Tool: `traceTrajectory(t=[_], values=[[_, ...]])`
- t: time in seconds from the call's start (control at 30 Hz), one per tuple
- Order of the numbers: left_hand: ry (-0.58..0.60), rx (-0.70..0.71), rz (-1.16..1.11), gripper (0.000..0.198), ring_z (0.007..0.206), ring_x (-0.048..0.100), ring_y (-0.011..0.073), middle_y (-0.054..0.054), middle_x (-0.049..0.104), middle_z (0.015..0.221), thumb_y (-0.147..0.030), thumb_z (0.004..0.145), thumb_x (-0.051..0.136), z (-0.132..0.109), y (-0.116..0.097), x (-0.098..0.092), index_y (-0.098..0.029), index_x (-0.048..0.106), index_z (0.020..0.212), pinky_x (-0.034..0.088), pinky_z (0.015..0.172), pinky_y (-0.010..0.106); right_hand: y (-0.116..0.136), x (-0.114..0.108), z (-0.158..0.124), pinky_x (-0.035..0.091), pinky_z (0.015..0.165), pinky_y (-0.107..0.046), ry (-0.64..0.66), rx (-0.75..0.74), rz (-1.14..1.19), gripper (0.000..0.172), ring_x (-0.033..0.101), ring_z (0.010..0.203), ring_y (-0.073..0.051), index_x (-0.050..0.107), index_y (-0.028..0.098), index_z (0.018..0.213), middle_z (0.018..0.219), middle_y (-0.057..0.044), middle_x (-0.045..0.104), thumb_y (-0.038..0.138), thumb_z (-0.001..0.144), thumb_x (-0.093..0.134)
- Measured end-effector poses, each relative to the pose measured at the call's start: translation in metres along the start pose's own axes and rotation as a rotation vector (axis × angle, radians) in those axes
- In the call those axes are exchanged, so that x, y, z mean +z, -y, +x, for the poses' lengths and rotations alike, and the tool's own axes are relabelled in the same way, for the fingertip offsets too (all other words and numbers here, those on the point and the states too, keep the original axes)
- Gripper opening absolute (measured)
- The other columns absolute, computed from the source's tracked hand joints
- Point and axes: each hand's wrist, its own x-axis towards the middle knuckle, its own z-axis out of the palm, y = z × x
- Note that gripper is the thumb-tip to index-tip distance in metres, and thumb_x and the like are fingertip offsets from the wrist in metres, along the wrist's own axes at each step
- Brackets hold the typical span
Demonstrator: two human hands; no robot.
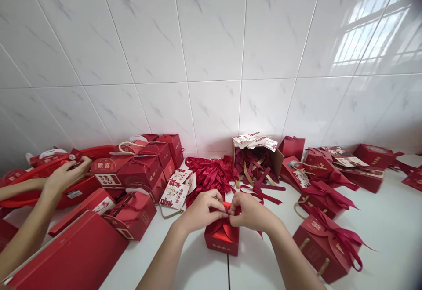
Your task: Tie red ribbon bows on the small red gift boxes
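Table (389,224) carries, at near right, a ribboned box (311,248); a small red box (221,241) stands centrally beneath the left hand (206,211) and right hand (251,211); fingers of both are pinched together at its top, the gripped part not discernible; beyond lie heaped ribbons (211,171) and a ribbon-filled carton (278,164); a tiled wall (214,114) stands behind.

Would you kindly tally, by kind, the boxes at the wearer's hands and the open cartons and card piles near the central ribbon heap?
Red box at the left hand and right hand: 1
Open carton: 1
Card piles, one left of the ribbon heap and one atop the carton: 2
Total: 4
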Motion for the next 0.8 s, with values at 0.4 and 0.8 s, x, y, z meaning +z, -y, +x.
traceTrajectory(t=[0.4, 0.8], values=[[0.042, -0.116, 0.111, 0.013, 0.083, 0.052, 0.0156, 0.002, 0.051, 0.093, -0.032, 0.084, 0.053, -0.021, 0.016, -0.037, -0.02, 0.058, 0.08, 0.044, 0.081, 0.029, -0.011, -0.008, -0.004, 0.035, 0.061, -0.025, -0.007, 0.051, -0.112, 0.001, 0.052, 0.071, -0.016, 0.057, 0.018, 0.064, 0.076, -0.003, 0.06, 0.018, 0.064, 0.058], [-0.061, -0.108, 0.195, 0.041, 0.11, 0.047, 0.0236, 0.005, 0.056, 0.107, -0.044, 0.088, 0.047, -0.01, 0.021, -0.029, -0.019, 0.06, 0.058, 0.035, 0.099, 0.039, -0.008, -0.015, -0.011, 0.039, 0.074, -0.032, 0.079, 0.017, -0.28, 0.017, 0.055, 0.086, -0.022, 0.061, 0.018, 0.072, 0.088, -0.008, 0.061, 0.029, 0.082, 0.052]])
